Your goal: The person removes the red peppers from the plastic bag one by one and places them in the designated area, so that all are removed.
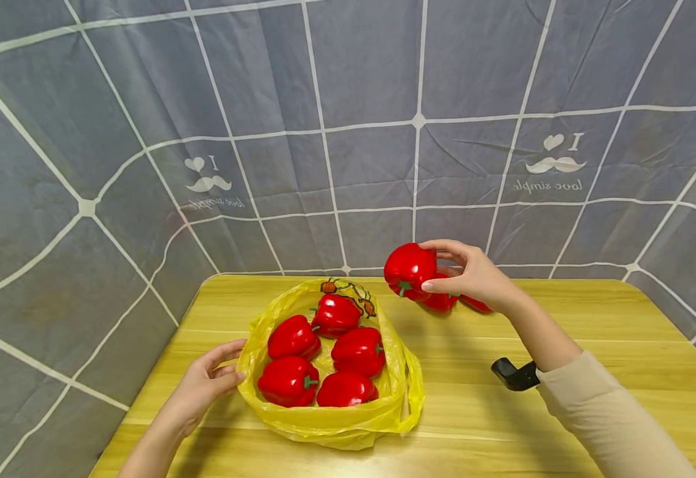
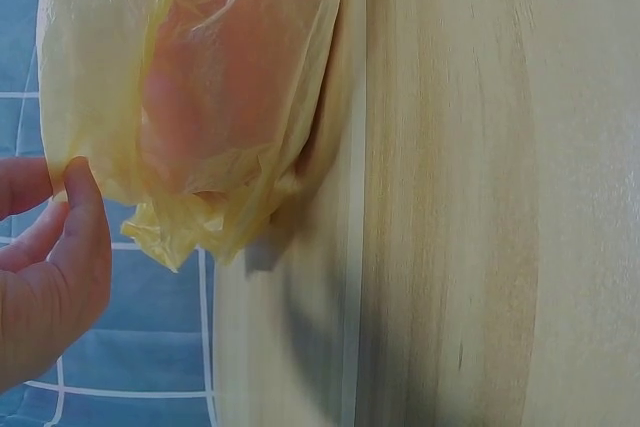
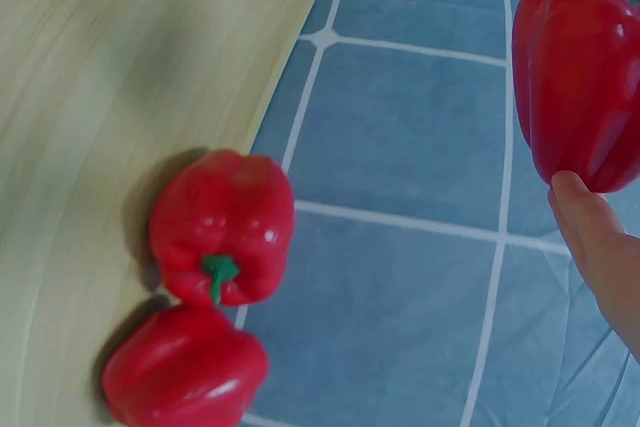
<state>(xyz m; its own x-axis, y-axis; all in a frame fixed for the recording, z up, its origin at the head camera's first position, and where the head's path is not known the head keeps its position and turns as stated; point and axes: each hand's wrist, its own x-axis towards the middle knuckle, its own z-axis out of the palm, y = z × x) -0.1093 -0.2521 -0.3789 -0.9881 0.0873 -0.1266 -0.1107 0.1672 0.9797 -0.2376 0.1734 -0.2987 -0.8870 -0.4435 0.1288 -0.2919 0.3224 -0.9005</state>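
Observation:
A yellow plastic bag [image 1: 324, 419] stands with its mouth wide on the table, several red bell peppers [image 1: 289, 381] inside it. My left hand [image 1: 201, 384] pinches the bag's left rim between thumb and fingers; the left wrist view shows the thin plastic [image 2: 95, 67] caught at the fingertips. Right of the bag, my right hand [image 1: 473, 275] grips another red bell pepper [image 1: 409, 267] up in the air, its green stem facing down toward me. Behind that hand, two more red peppers lie on the table, one [image 3: 222, 232] touching the other [image 3: 185, 369], partly hidden in the head view.
The wooden table [image 1: 593, 398] ends at a grey-blue checked cloth [image 1: 372, 172] hung behind and at both sides. A black curved piece [image 1: 514, 374] sticks out at my right wrist. The bag's handle loop [image 1: 414, 392] hangs at its right side.

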